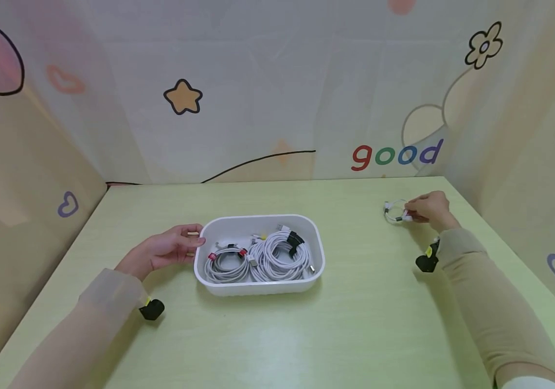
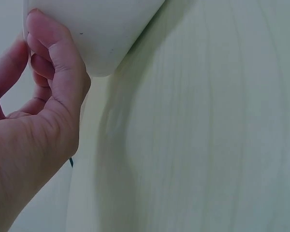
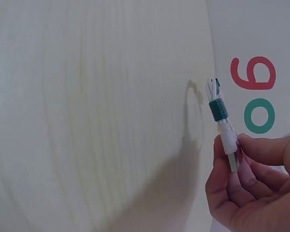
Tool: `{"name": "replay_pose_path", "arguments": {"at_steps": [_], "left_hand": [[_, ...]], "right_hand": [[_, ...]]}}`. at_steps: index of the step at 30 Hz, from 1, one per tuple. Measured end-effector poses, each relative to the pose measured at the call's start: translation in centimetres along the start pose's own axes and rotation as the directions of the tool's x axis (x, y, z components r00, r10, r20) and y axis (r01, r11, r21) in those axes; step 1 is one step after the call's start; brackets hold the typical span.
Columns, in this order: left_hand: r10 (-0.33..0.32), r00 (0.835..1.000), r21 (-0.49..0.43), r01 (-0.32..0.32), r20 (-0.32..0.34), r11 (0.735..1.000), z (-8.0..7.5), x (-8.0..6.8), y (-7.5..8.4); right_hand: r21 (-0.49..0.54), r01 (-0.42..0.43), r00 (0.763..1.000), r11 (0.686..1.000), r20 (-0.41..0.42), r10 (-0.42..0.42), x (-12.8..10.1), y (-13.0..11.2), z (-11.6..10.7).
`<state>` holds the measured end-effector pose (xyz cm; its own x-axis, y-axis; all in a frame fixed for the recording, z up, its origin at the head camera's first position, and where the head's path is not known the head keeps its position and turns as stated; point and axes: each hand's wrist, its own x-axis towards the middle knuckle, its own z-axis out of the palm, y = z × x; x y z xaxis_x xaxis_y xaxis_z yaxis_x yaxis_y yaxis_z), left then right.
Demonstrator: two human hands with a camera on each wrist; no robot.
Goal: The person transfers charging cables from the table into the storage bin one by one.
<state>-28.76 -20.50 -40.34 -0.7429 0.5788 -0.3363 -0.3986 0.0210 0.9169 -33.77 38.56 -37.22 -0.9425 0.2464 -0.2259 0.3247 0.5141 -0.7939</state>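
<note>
1. The left hand (image 1: 162,251) rests on the table (image 1: 355,324) against the left end of the white bin (image 1: 318,254). Its fingers curl round the bin's rim and wall, as the left wrist view shows, with the fingertips (image 2: 43,29) pressed to the white plastic (image 2: 101,29).
2. The bin sits at the middle of the table and holds several coiled white cables (image 1: 277,254). One coil is bound with red ties (image 1: 212,256), another with a black tie (image 1: 295,239), and a small yellow bit (image 1: 263,237) shows between them.
3. The right hand (image 1: 430,208) is well apart from the bin, at the far right of the table near the back wall. It pinches a small coiled white cable (image 1: 394,212) between thumb and curled fingers.
4. In the right wrist view that cable (image 3: 221,121) stands up out of the fingers (image 3: 232,179), wrapped with a green tie (image 3: 217,110), its grey plug end (image 3: 232,162) against the fingertips. Whether it touches the table I cannot tell.
5. Writing: the back wall reads "good" (image 1: 396,155) in coloured letters, red g, green o, blue o, purple d. The right wrist view catches the red "g" (image 3: 253,72) and green "o" (image 3: 259,116) turned on their side.
6. Other wall prints: an orange star (image 1: 183,97), a flower outline (image 1: 484,46), and blue hearts (image 1: 68,205).
7. A black wrist camera (image 1: 152,309) sits under each sleeve.
</note>
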Motion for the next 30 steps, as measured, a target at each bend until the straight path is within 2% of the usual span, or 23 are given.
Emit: {"name": "replay_pose_path", "arguments": {"at_steps": [16,30], "left_hand": [[0.006,1.0,-0.006,-0.006,0.015,1.0,0.1,0.0,0.0],[0.016,1.0,0.002,-0.016,0.025,1.0,0.0,0.0,-0.1]], "right_hand": [[0.037,0.116,0.988,0.993,0.097,-0.119,-1.4,-3.1,1.1],[0.028,0.137,0.98,0.99,0.139,-0.139,-2.5,-5.5,2.6]]}}
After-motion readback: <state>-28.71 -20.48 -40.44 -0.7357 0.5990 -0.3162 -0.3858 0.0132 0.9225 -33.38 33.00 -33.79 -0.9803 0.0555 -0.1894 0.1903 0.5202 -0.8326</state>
